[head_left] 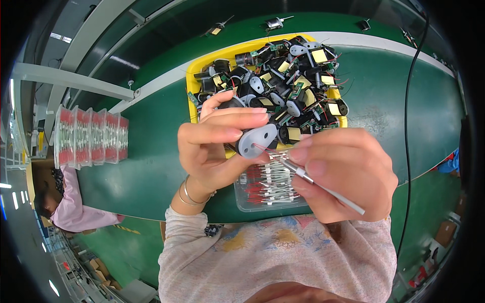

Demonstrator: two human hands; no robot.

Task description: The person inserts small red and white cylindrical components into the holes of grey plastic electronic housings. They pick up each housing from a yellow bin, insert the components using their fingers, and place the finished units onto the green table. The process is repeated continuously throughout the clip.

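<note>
My left hand [209, 139] pinches a small black part with a pale grey oval end cap [258, 141]. Holes show in the cap, and thin red wires [259, 146] come out at it. Between the fingertips of my right hand [348, 174] is a slim silver-grey rod-shaped tool [301, 172], its tip close to the wires. Whether the tip touches them I cannot tell. Below both hands lies a clear plastic tray [243, 206] of white rods with red wire ends [275, 184]. Behind them, a yellow bin [227, 49] is heaped with similar black parts with grey caps [256, 85].
A stack of clear trays [91, 136] with red and white pieces stands at the left. Several parts [275, 23] lie on a green surface beyond the table's far edge. A black cable [407, 101] hangs at the right. Another person's pink sleeve [76, 207] shows at far left.
</note>
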